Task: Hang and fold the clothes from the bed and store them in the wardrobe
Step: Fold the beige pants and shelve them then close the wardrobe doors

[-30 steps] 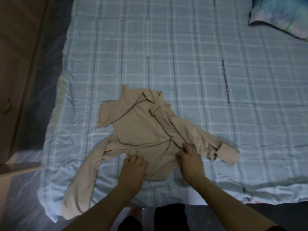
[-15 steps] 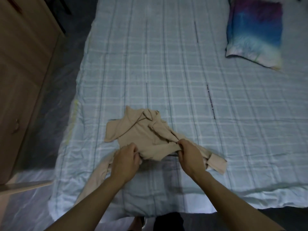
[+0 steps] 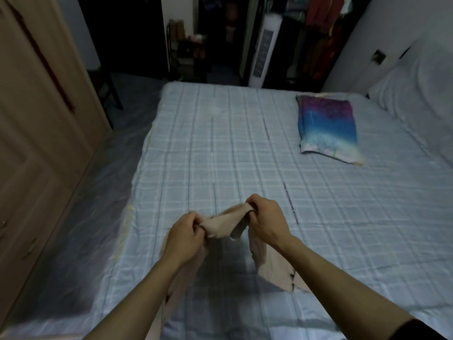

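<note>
The person holds a beige, soft knit garment point(image 3: 225, 223) lifted off the pale blue checked bedspread point(image 3: 220, 148), one edge stretched between the two fists. The left hand point(image 3: 186, 235) is clenched on the cloth at its left end, and the right hand point(image 3: 266, 217) is clenched on the bunched fabric at the other end — the rest of the garment hangs down below both hands, partly hidden behind the forearms. It is neither folded nor on a hanger yet, so this piece looks to be at the start of its handling. The brown wooden wardrobe point(image 3: 36, 148) stands to the left with its doors closed, well apart from the hands. A folded purple-and-blue tie-dye cloth point(image 3: 327, 126) lies further up the bed; whether it is laundry waiting to be stored cannot be told. Judging from this, most of the task remains — shaping the beige garment and putting it away.
</note>
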